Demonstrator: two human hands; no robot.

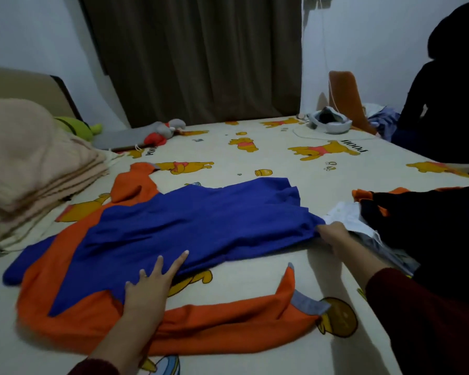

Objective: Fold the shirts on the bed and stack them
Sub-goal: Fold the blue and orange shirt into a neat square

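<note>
The left hand (146, 290) lies flat, fingers straight and spread, pressing on the blue and orange shirt (173, 226) near its lower edge; its grip is apart, closed on nothing. That shirt is spread across the middle of the bed (255, 277), on a cream sheet printed with yellow bears, one orange sleeve (228, 315) stretched out toward the near edge. At the shirt's right end, the right hand (333, 235) has its grip clamped on the blue hem, fingers curled into the cloth. Just beside it to the right sits a pile of clothes (417, 220), dark, white and orange. Far left, folded beige blankets (30, 163) are stacked.
</note>
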